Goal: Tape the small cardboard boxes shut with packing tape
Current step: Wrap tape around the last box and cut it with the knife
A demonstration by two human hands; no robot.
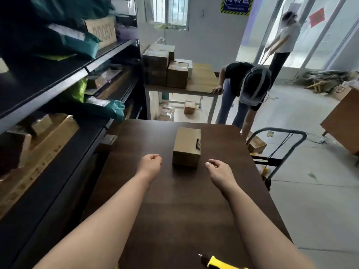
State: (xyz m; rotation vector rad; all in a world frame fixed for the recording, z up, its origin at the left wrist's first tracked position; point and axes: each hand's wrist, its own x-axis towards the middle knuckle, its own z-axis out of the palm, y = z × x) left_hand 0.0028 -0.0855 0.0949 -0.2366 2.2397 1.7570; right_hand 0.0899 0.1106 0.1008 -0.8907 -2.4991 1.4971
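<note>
Between steps, by the look of it: one box [186,146] sits alone on the tabletop [174,200], roughly centre, flaps down, with a dark mark near its 3 o'clock top edge; whether taped already, cannot tell. Left hand [150,164] at the box's 8 o'clock, just beside it, fingers curled into a loose fist, holding nothing. Right hand [217,168] at 4 o'clock, just beside the box, fingers half curled, thumb out, also empty. No tape in either hand.

Next move likely calls for fetching tape: a yellow-and-black tool [213,262] at the tabletop's 6 o'clock edge, possibly a dispenser or cutter, too cropped to say.

Writing: blue sign [236,4] at 12 o'clock with Chinese characters, cropped; shelf carton [101,31] at 10 o'clock printed with blurred lettering, not legible.
</note>
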